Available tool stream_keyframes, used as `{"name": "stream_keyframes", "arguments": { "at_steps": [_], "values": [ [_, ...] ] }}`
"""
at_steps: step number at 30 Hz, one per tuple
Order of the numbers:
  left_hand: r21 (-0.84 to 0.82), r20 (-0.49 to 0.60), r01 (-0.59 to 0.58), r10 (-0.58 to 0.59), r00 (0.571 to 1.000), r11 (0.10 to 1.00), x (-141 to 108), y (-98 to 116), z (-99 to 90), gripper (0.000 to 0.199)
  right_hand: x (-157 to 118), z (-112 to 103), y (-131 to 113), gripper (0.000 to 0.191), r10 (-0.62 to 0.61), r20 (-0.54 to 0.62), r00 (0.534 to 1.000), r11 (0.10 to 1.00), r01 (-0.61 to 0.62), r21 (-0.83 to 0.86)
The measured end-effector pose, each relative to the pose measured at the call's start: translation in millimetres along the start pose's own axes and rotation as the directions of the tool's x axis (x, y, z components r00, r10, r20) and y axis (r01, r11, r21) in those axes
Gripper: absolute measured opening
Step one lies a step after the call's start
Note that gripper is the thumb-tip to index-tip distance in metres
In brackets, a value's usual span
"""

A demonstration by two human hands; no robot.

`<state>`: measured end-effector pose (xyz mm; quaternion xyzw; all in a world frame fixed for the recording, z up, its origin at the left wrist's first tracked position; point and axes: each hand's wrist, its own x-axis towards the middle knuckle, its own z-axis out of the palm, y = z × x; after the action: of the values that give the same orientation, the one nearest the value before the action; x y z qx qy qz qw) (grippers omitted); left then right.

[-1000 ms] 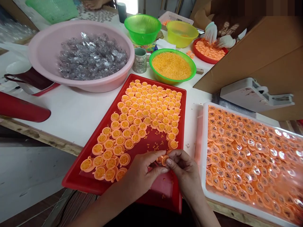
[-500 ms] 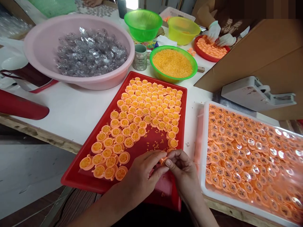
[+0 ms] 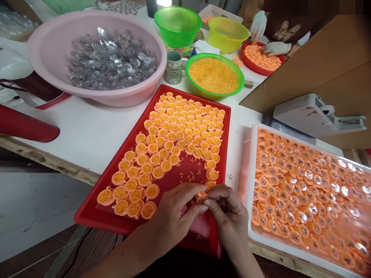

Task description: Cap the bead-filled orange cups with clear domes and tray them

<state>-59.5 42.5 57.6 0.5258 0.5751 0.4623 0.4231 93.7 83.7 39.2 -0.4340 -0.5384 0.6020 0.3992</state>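
Both my hands meet over the near right part of a red tray (image 3: 95, 210). My left hand (image 3: 178, 210) and my right hand (image 3: 227, 208) pinch one small orange toy cup (image 3: 200, 197) between thumbs and fingers. The cup is mostly hidden by the fingertips. Many small orange cups on saucers (image 3: 155, 159), filled with yellow beads, cover the tray's far and left parts. Loose yellow beads (image 3: 189, 177) lie on the tray's bare red floor just beyond my hands.
At right, a white bin (image 3: 249, 185) holds many orange cups with clear, printed tops. A pink basin (image 3: 49, 50) of clear plastic pieces stands at left, near a mug (image 3: 173, 71) and a green bowl (image 3: 189, 83) of yellow beads. A co-worker's gloved hands (image 3: 276, 48) work over a red dish.
My hands stay at nearly the same spot, the fingers shifting slightly around the cup. The co-worker's gloved hands have moved apart. The whole view has shifted a little.
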Motion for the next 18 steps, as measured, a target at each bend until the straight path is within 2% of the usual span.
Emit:
{"name": "stream_keyframes", "arguments": {
  "at_steps": [3, 6, 10, 12, 15, 18],
  "values": [
    [0.049, 0.032, 0.008, -0.009, 0.999, 0.999, 0.2, 0.3, -2.3, 0.026, -0.5, -2.6, -2.6, 0.014, -0.045, 0.032, 0.998, 0.997, 0.047, -0.064],
    [0.115, 0.078, -0.011, 0.001, 0.997, 0.993, -0.7, 1.4, -4.0, 0.024, -0.4, -4.4, -3.0, 0.015, -0.038, 0.058, 0.998, 0.997, 0.042, -0.064],
    [0.164, 0.163, -0.097, 0.071, 0.984, 0.982, -2.8, 3.2, -6.1, 0.022, -1.3, -4.8, -2.4, 0.011, 0.071, 0.113, 0.991, 0.997, -0.075, 0.034],
    [0.165, 0.175, -0.102, 0.072, 0.982, 0.981, -4.4, 2.5, -5.2, 0.025, -1.9, -4.3, -1.8, 0.010, 0.122, 0.118, 0.986, 0.989, -0.130, 0.067],
    [0.098, 0.050, 0.014, -0.019, 0.999, 0.995, -6.1, 1.3, -0.8, 0.034, -2.6, -2.9, -1.0, 0.010, 0.143, 0.091, 0.986, 0.983, -0.152, 0.102],
    [-0.109, -0.051, 0.179, -0.185, 0.981, 0.978, -4.6, 4.8, 3.0, 0.031, -3.8, -0.9, -1.5, 0.012, 0.061, 0.036, 0.998, 0.997, -0.062, 0.047]
  ]
}}
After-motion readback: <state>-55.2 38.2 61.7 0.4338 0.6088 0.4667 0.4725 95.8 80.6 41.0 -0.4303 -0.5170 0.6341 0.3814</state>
